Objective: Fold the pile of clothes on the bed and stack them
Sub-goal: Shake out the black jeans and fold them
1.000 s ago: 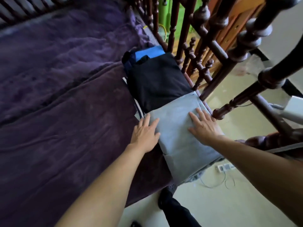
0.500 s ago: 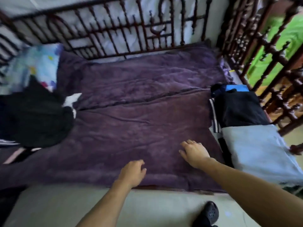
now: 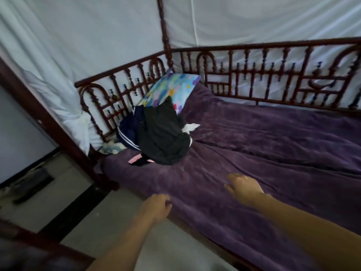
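A heap of unfolded clothes (image 3: 162, 137) lies at the left end of the bed: a black garment on top, a navy piece with white stripes (image 3: 127, 136) to its left, a bit of pink (image 3: 135, 159) in front and a white scrap (image 3: 190, 127) to the right. My left hand (image 3: 156, 207) hovers at the bed's front edge, fingers loosely curled, holding nothing. My right hand (image 3: 243, 187) is over the purple blanket (image 3: 263, 153), fingers relaxed and empty. Both hands are well short of the heap. The folded stack is out of view.
A flowered pillow (image 3: 172, 89) leans on the dark red wooden railing (image 3: 254, 75) behind the heap. A carved bedpost (image 3: 165, 30) rises at the corner against white netting (image 3: 78, 45). The floor (image 3: 97, 212) lies left of the bed, with dark objects (image 3: 32, 184) on it.
My view swung left from the folded stack at the right end to the unfolded heap. Both hands left the grey folded garment and moved left, empty, along the bed's front.
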Demonstrator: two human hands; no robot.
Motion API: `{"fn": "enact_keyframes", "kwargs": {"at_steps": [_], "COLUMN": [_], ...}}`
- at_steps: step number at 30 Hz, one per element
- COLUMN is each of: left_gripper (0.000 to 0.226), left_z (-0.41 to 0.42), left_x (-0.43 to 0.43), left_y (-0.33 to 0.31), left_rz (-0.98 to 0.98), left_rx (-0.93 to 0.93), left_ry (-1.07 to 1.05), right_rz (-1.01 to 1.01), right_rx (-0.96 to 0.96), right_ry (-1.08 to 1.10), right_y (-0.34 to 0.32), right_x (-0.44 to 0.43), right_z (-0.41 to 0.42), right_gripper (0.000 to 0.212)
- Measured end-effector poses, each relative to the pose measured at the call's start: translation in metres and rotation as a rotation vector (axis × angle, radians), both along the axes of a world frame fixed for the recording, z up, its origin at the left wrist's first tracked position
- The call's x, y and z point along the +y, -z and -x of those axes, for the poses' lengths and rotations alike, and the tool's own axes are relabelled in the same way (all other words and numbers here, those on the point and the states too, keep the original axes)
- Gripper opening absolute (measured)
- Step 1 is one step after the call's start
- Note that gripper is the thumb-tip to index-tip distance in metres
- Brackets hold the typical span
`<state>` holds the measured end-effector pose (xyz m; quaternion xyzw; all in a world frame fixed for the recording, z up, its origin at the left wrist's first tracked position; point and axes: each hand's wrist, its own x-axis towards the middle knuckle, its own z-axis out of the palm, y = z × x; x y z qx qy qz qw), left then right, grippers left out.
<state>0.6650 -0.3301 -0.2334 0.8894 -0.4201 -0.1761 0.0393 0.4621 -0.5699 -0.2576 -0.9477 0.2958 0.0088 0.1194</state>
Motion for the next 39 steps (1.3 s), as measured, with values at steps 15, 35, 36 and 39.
{"fn": "enact_keyframes", "kwargs": {"at_steps": [15,35,36,39], "left_gripper": [0.037,0.022,0.021,0.025], "left_z": [-0.257,-0.573,-0.582,-0.604], "left_x": [-0.094,-0.138,-0.136,-0.132], "left_y": [0.013,0.127,0.136,0.165], "left_rz": [-0.060,-0.125,-0.138,-0.180], "left_rx": [0.049,0.336,0.352,0.393], "left_ry": [-0.070,0.099,0.109,0.149], "right_rz": [-0.077,-0.322,-0.340,-0.342], "right_rx": [0.059,0.412,0.441,0.529], "right_ry": [-0.079,0.214,0.226,0.257], "right_y": [0.033,0.174,0.185,0.222], "right_x": [-0.098,-0.096,-0.089,-0.082], "right_z": [-0.274,-0.547,-0.556,-0.578], "right_gripper": [0.036,0.035,0.037,0.046]}}
